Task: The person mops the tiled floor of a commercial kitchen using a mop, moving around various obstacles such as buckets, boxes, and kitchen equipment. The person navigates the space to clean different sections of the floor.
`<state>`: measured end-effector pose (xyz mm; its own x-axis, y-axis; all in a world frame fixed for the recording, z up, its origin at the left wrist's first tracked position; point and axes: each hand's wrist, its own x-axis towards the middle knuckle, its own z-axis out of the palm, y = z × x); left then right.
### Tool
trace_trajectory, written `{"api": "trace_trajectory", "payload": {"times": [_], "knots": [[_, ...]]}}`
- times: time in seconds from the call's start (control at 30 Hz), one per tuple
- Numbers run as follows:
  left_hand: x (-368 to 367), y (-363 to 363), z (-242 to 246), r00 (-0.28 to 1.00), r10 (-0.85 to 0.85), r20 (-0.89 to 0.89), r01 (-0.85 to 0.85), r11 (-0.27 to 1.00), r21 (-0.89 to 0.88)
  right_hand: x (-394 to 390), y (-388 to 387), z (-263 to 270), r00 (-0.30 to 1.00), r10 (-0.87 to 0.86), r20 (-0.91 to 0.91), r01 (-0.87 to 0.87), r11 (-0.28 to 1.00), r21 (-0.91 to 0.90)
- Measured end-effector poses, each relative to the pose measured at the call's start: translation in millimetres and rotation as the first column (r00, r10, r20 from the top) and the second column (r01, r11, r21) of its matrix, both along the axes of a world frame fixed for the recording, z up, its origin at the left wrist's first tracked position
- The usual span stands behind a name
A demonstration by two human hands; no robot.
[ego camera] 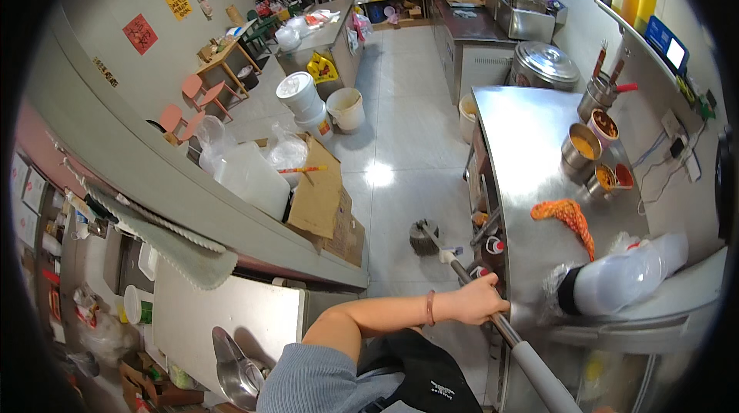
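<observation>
My left hand (478, 299) reaches across my body and grips the metal part of a long mop pole (508, 329). A pinkish bangle circles that wrist. The pole slants from the lower right, where it has a thick grey sleeve, down to a dark grey mop head (424, 238) on the tiled floor (398, 199). That head lies beside the open underside of the stainless-steel worktable (514, 153). Red-capped bottles (495, 245) stand on the table's lower shelf, close to the pole. My right hand is out of view.
On the worktable are metal pots of sauce (582, 147), an orange cloth (566, 219) and bagged plastic cups (626, 277). Cardboard boxes (317, 193) stand left of the floor strip; white buckets (345, 110) sit farther back. A wall edge (231, 211) and a white-topped counter (231, 303) flank me.
</observation>
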<state>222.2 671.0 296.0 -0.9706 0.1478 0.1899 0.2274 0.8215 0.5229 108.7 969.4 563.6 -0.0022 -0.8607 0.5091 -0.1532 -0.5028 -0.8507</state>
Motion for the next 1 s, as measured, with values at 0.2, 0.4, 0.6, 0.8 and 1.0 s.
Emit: {"api": "trace_trajectory", "payload": {"times": [0.2, 0.4, 0.6, 0.8, 1.0], "knots": [[-4.8, -135.9, -80.4, 0.947, 0.314, 0.061, -0.289, 0.923, -0.252, 37.1, -107.3, -144.1, 0.878, -0.415, 0.24, 0.439, 0.896, -0.058], [61.3, -242.7, -226.0, 0.562, 0.703, 0.436, -0.663, 0.698, -0.271, 93.9, -263.2, -319.6, 0.903, -0.371, 0.216, 0.337, 0.925, 0.177], [95.9, -228.1, -254.6, 0.505, 0.748, 0.43, -0.737, 0.633, -0.238, 93.8, -262.7, -329.2, 0.923, -0.31, 0.23, 0.246, 0.932, 0.267], [72.4, -125.2, -242.7, 0.635, 0.638, 0.436, -0.624, 0.756, -0.198, 63.1, -148.9, -297.0, 0.899, -0.396, 0.186, 0.301, 0.868, 0.394], [59.3, 20.1, -205.7, 0.799, 0.403, 0.445, -0.413, 0.907, -0.08, 66.8, 10.0, -247.2, 0.816, -0.563, 0.132, 0.458, 0.768, 0.448]]}}
